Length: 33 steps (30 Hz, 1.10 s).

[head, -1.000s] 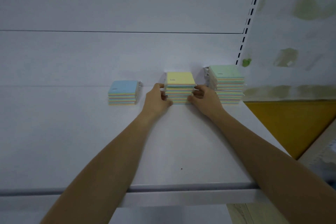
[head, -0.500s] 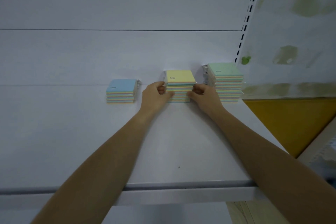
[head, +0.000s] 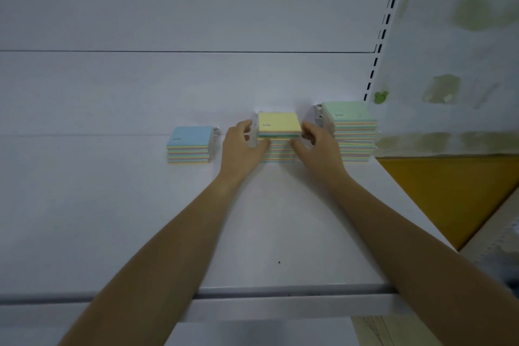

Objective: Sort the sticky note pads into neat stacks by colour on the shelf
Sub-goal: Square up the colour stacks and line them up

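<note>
My left hand [head: 243, 146] and right hand [head: 317, 146] now pinch the yellow-topped stack [head: 278, 124] near its top. Earlier they gripped lower.

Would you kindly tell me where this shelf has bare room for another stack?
Bare shelf lies left of the blue-topped stack and in front of it. Crowded: the yellow-topped stack, gripped by the left hand and right hand, close beside the green-topped stack.

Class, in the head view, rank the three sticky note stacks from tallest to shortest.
1. green-topped stack, tallest
2. yellow-topped stack, middle
3. blue-topped stack, shortest
Their bases line up, so nearness barely matters.
</note>
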### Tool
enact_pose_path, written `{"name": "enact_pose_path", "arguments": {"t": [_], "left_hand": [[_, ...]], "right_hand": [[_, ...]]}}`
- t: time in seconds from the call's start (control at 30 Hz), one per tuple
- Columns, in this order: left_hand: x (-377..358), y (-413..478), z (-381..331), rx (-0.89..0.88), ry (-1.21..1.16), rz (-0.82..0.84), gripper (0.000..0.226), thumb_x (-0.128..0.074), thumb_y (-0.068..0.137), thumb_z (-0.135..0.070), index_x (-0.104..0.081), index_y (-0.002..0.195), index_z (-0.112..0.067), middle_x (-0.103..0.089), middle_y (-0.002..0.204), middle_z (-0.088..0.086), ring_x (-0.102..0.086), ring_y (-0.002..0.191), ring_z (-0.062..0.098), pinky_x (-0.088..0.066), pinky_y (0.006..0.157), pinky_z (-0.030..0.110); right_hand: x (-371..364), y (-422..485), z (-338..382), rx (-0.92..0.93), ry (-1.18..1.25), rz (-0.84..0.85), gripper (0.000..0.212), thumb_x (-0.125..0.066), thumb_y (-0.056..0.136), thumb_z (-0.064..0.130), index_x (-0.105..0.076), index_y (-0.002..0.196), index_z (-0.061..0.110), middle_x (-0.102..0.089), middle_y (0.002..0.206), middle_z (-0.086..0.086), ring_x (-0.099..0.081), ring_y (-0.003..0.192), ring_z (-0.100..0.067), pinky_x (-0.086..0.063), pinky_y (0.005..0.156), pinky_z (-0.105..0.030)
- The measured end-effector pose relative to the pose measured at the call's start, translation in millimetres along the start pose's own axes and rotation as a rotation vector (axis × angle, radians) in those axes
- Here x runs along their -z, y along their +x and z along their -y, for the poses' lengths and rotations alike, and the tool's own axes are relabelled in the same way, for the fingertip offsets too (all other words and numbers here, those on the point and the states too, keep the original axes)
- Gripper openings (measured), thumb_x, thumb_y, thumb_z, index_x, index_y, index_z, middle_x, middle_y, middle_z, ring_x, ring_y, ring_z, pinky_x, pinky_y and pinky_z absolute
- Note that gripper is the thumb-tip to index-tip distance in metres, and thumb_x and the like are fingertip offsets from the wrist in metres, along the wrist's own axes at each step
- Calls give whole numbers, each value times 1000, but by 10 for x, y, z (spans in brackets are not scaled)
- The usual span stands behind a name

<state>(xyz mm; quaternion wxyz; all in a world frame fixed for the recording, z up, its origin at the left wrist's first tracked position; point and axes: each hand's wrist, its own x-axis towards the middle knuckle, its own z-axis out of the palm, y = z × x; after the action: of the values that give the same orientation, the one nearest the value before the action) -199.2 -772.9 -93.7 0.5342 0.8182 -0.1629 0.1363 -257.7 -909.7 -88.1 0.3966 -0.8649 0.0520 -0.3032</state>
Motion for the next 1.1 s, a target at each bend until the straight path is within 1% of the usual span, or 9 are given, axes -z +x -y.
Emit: {"name": "enact_pose_path", "arguments": {"t": [0.07, 0.17, 0.33, 0.5, 0.63, 0.77, 0.87, 1.0, 1.1], "left_hand": [[-11, -9, -36, -42, -58, -32, 50, -64, 84, -19, -48, 130, -8, -58, 125, 11, -57, 112, 21, -43, 88, 20], [-33, 10, -53, -29, -119, -60, 41, -62, 86, -15, -53, 124, -2, -62, 120, 14, -57, 100, 14, -39, 79, 9], [-73, 79, -34, 61, -198, -95, 35, -66, 83, -15, -59, 114, -1, -67, 113, 14, -56, 90, 9, -43, 70, 4], [-58, 77, -10, 64, -212, -74, 34, -68, 81, -16, -60, 111, -3, -67, 109, 12, -56, 91, 9, -46, 77, 14], [-55, 57, 16, 3, -157, 24, 48, -73, 74, -7, -55, 118, -1, -62, 112, 12, -58, 101, 19, -46, 80, 16], [-32, 55, 30, -28, -122, -9, 44, -73, 73, -3, -56, 114, 2, -63, 112, 18, -55, 93, 14, -44, 76, 11], [-36, 39, 8, -33, -130, -14, 42, -72, 76, -6, -56, 114, 0, -63, 105, 14, -54, 91, 12, -48, 82, 20], [-10, 33, -20, -69, -96, -62, 27, -63, 85, -14, -61, 108, -1, -65, 101, 11, -55, 86, 11, -40, 69, -2], [3, 36, -25, -68, -77, -62, 24, -61, 86, -14, -62, 106, -1, -66, 104, 12, -53, 85, 10, -37, 65, -4]], "right_hand": [[14, 13, 40, 11, 78, -22, 26, -54, 87, 9, -62, 112, 8, -60, 96, 7, -55, 80, 10, -34, 64, 8], [-6, 62, 29, -54, 171, -39, 29, -55, 89, 8, -60, 117, 5, -60, 101, 2, -55, 89, -3, -37, 66, 9], [-52, 149, 3, -163, 313, -69, 30, -59, 85, 4, -59, 115, 0, -62, 102, -6, -56, 95, -10, -44, 69, 1], [-10, 111, 26, -107, 207, 22, 41, -61, 82, 2, -54, 123, 3, -58, 101, 0, -54, 94, -8, -43, 70, -2], [-7, 75, 57, -48, 74, 45, 45, -61, 82, 3, -51, 126, 3, -56, 101, 2, -51, 96, -8, -38, 86, -16], [-7, 66, 46, -44, 5, 6, 43, -62, 83, 8, -53, 125, 2, -64, 113, -11, -53, 94, -9, -34, 78, -9], [8, 49, 60, -23, -14, 1, 42, -61, 83, 7, -53, 124, 2, -63, 108, -11, -57, 95, -15, -33, 76, -7], [13, 49, 48, -22, -76, -1, 39, -56, 88, 13, -53, 126, 3, -63, 117, -12, -59, 103, -19, -34, 82, -11], [22, 46, 56, -40, -73, -3, 36, -55, 89, 14, -55, 124, 4, -63, 119, -13, -59, 106, -20, -34, 83, -11]]}}
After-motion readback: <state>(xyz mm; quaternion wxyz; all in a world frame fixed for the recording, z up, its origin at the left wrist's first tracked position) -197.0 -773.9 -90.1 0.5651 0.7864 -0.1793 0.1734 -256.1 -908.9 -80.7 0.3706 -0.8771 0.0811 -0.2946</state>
